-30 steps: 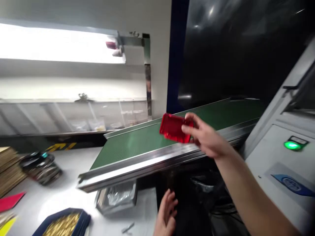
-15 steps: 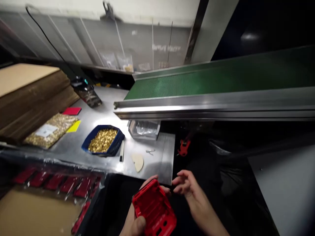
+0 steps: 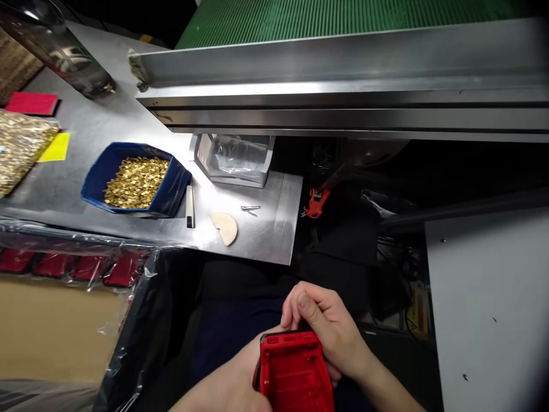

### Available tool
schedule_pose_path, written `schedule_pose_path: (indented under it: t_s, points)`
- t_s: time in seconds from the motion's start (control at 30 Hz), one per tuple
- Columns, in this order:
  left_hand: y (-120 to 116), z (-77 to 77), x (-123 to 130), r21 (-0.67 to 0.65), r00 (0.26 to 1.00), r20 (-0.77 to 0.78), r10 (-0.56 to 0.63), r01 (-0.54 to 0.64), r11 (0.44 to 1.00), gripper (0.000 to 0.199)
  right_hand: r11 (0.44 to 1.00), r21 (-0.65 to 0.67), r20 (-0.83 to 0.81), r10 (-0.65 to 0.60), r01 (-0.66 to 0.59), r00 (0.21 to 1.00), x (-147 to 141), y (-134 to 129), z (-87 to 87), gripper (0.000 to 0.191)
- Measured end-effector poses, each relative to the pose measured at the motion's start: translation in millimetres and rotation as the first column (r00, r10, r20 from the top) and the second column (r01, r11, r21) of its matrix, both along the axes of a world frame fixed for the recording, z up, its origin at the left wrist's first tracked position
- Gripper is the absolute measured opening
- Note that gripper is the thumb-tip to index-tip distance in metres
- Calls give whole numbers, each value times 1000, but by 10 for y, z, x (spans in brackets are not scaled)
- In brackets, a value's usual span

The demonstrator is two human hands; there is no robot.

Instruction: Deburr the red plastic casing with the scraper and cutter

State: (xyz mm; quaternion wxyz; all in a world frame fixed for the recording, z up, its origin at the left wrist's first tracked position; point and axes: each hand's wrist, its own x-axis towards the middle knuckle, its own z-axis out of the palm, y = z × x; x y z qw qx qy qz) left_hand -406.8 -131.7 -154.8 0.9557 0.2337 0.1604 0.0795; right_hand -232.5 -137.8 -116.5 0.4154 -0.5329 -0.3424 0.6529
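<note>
At the bottom of the view, a red plastic case (image 3: 295, 375) with a black outer rim is held with its hollow inside facing up. My left hand (image 3: 242, 375) grips it along its left side, the thumb near the lower left edge; the fingers underneath are hidden. Against the upper right corner of the case rests my right hand (image 3: 328, 323), fingers curled and thumb pressed down over them. Whatever its fingers may hold is hidden. Beyond the hands, on the metal table, lie a small nail clipper (image 3: 250, 209) and a half-round beige piece (image 3: 225, 228).
A blue bin (image 3: 96, 177) of small brass-coloured parts stands left, beside a white-handled cutter (image 3: 190, 206). A grey bin (image 3: 240, 180) with clear plastic sits under the green conveyor (image 3: 274, 26). Red cases line a plastic-lined box (image 3: 146, 320) at lower left. Orange snips (image 3: 316, 203) hang beyond the table.
My right hand has moved in from apart, its fingers closing at the case's upper corner. The case has turned more upright in my left hand. The view has tilted downward and closer.
</note>
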Motion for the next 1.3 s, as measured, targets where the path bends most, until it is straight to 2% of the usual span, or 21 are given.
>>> schedule_pose_path:
  t_s: [0.1,0.2,0.4,0.6,0.7,0.87,1.03,1.2,1.3]
  points:
    - [-35,-105,27,-69,1000,-15,-20,18,997,99,999,3,-17,-39,39,999,9,-24,-49,45]
    - [-41,-127,25,-103,999,-30,-22,18,995,105,997,-3,-47,-76,76,996,19,-39,-77,44]
    - [12,-38,-87,-97,993,-114,15,-26,995,97,992,-33,30,-125,126,992,48,-41,-109,44]
    - [-81,-185,-39,-83,994,-112,-8,-1,997,97,993,-25,-132,-119,116,984,70,-40,-165,46]
    - [-83,-216,-16,-92,994,-106,12,-22,996,99,991,6,-67,-134,135,989,83,-65,-185,45]
    - [34,-85,-98,-126,982,-189,3,-27,992,89,978,25,66,-209,208,976,74,-97,-197,43]
    - [97,-4,-93,-123,984,-175,30,-52,991,90,987,8,-81,-162,163,984,63,-93,-203,43]
    - [169,83,-19,-133,987,-157,-17,-4,991,93,980,6,120,-200,201,973,68,-122,-217,44]
    - [243,156,21,-95,987,-161,-24,9,995,95,973,1,115,-228,229,967,62,-124,-217,44]
